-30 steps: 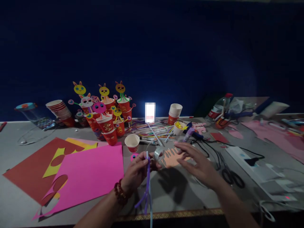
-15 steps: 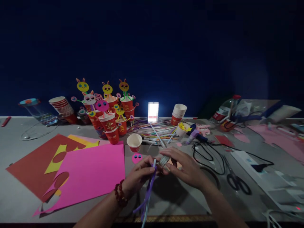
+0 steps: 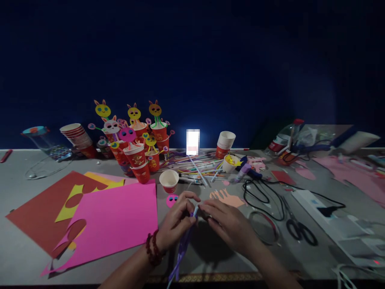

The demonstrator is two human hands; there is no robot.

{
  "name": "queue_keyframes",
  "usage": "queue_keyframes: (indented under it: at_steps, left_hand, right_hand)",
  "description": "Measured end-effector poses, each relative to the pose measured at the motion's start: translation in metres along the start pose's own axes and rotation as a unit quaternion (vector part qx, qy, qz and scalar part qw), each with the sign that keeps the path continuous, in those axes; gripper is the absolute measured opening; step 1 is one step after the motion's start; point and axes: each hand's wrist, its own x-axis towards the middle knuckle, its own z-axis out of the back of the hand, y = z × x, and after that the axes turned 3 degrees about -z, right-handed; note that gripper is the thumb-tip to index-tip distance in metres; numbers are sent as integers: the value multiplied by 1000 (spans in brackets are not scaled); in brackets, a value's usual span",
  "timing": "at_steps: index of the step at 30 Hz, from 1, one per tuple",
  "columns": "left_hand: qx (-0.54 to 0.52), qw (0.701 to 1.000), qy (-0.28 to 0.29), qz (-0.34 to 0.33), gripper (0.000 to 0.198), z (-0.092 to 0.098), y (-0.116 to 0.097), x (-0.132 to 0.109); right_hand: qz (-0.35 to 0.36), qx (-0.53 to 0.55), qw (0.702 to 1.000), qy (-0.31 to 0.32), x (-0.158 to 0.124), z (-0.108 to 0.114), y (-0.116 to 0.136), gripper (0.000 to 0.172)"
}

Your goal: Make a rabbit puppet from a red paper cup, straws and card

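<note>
Grey tabletop (image 3: pixel 21 257) against dark blue backdrop (image 3: pixel 192 60), head view. Left hand (image 3: pixel 178 216), right of and nearer than the lone cup (image 3: pixel 169 186), pinches purple strips (image 3: pixel 183 247) plus pale strip (image 3: pixel 195 210), lower ends hanging nearward. Right hand (image 3: pixel 227 222) farther right of cup, fingers narrow; can't tell if gripping. Pink face disc (image 3: pixel 171 202) just in front of cup; pink sheet (image 3: pixel 120 212) left; scissors (image 3: pixel 298 230) well right.

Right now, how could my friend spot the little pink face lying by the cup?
Find the big pink sheet on the left of the table. Just right of it stands a paper cup, and between that cup and the left hand is the little pink face. It lies on the table, unlike the pink head above the stacked cups.
</note>
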Motion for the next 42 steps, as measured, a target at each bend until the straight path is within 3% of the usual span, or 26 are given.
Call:
queue_keyframes:
  at_steps: [5, 9, 11, 14, 19, 22, 27, 32, 35, 39, 42]
  left_hand:
    - [112, 991, 38, -66, 9, -2, -8, -2]
    - [67, 990, 61, -105, 12, -5, -8, -7]
    - [-7, 992, 40, -115, 16, -7, -7, -8]
    - [-85, 988, -9, -129, 17, -9, -4, -8]
    - [-6, 985, -98, -142, 14, -7, 2, -13]
    - [114, 981, -78, -136, 4, -6, -2, -12]
    - [220, 963, -18, -158, 19, -12, -14, -9]
    - [312, 934, 41, -169, 29, -18, -16, -9]
    - [284, 945, 45, -153, 25, -16, -12, -8]
    - [147, 984, -21, -98, 15, -13, -4, -9]
    - [137, 985, -26, -106, 14, -13, -3, -11]
  right_hand:
    - [-30, -23, 999, -23, -3, -11, 19, 41]
    - [-81, 92, 989, -82, -3, -13, 17, 33]
    - [-131, 189, 968, -103, -3, -15, 12, 29]
    - [-185, 297, 927, -136, -6, -22, 9, 39]
    - [-206, 356, 894, -177, -7, -34, 12, 36]
    - [-209, 334, 900, -186, -6, -34, 11, 34]
    - [-174, 233, 936, -200, -2, -28, 10, 22]
    - [-153, 179, 952, -198, 0, -18, 13, 23]
    - [-170, 196, 949, -180, 0, -16, 12, 23]
    - [-225, 307, 908, -174, 0, -22, 8, 21]
    - [-221, 319, 902, -190, 1, -26, 7, 20]
